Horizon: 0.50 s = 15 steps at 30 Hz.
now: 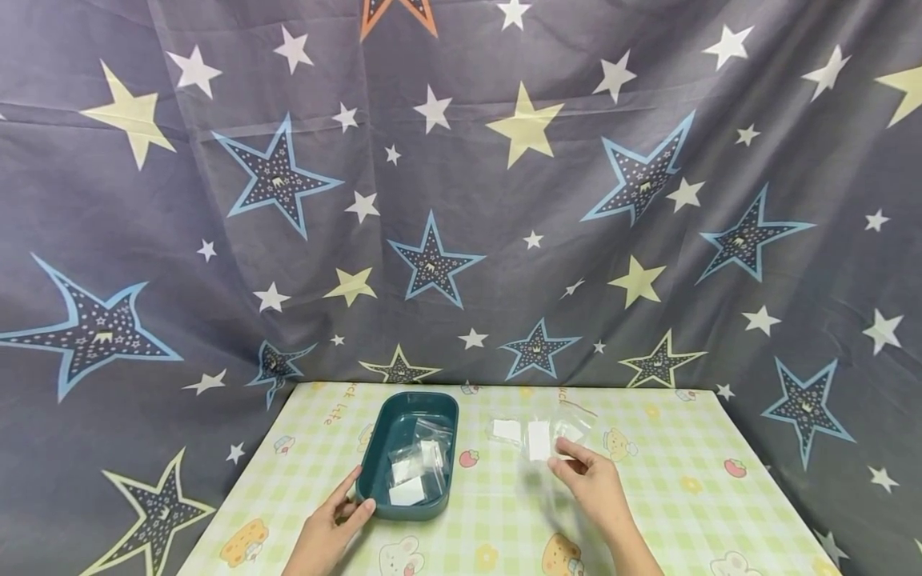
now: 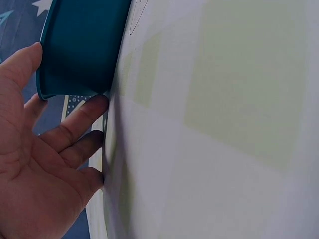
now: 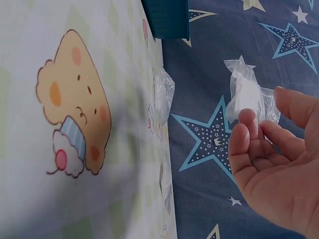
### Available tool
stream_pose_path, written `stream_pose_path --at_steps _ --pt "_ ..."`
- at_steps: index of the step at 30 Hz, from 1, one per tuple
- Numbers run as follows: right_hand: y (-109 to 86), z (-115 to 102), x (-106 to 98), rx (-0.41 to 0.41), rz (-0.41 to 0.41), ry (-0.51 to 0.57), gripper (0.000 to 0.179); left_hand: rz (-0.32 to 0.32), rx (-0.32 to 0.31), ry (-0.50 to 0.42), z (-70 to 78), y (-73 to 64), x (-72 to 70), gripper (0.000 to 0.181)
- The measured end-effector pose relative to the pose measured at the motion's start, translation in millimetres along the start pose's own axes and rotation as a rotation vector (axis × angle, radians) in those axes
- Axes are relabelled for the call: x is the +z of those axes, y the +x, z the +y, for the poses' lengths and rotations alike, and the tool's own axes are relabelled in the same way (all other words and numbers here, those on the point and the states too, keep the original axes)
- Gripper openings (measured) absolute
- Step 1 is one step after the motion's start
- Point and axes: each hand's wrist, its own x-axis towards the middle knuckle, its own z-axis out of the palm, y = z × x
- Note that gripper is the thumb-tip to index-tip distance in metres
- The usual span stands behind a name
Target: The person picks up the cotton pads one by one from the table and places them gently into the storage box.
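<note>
My left hand (image 1: 327, 524) holds the near left corner of a dark teal plastic box (image 1: 365, 480), its thumb at the rim and fingers along the side. Several small clear zip bags (image 1: 409, 466) with white contents lie inside the box. My right hand (image 1: 592, 482) pinches a clear zip bag (image 1: 539, 440) with a white piece in it. In the right wrist view this bag (image 3: 246, 94) hangs above the tabletop, partly hidden by the fingertips.
Another clear bag with a white piece (image 1: 507, 430) lies left of the held bag. One more bag (image 1: 579, 422) lies behind my right fingers. A green checked cloth (image 1: 691, 520) covers the table, and a grey star-patterned curtain (image 1: 461, 320) hangs behind it.
</note>
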Motion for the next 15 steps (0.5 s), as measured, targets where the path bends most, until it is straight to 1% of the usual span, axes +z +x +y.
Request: stream_pose_path --at_steps 5,11,15 --pt "0.5 -3.1 0.6 -0.008 -0.008 0.048 0.049 0.012 0.024 -0.003 0.0 -0.7 -0.2 0.081" --pt "-0.6 -11.5 4.4 -0.014 -0.021 0.119 0.051 0.022 0.029 -0.003 -0.6 -1.7 0.1 0.079" --pt "-1.1 -17.8 8.5 -0.022 -0.03 0.148 0.052 0.021 0.029 0.002 1.0 -2.5 -0.2 0.078"
